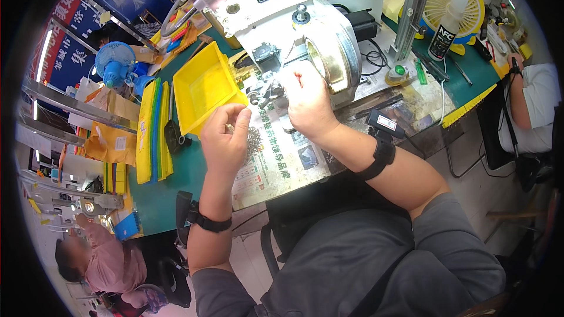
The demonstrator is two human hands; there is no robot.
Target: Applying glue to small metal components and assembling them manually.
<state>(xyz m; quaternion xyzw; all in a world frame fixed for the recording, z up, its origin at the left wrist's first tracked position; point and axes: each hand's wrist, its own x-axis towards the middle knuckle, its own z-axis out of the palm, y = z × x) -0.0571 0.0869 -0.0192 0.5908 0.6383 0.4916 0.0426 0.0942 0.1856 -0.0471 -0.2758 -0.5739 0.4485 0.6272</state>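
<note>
My right hand [308, 105] is raised at the front of a white bench machine [247, 23], its fingers pinched together by the small metal fixture [267, 91]. What the pinch holds is too small to make out. Just right of it is the machine's round metal housing [332, 53] with a brass-coloured inside. My left hand [225, 140] rests lower, by the near corner of a yellow plastic tray [197, 88]. Its fingers are curled in and the thumb is close to them, hiding anything inside. Beside that hand lies a pile of small metal pieces [254, 140] on a printed sheet [264, 170].
Yellow and blue strips [154, 132] lie left of the tray. A black-labelled spray bottle [445, 29], a yellow fan [452, 0], a green button [400, 70] and hand tools [432, 67] stand at right. Other people sit at far left [111, 258] and right [531, 105].
</note>
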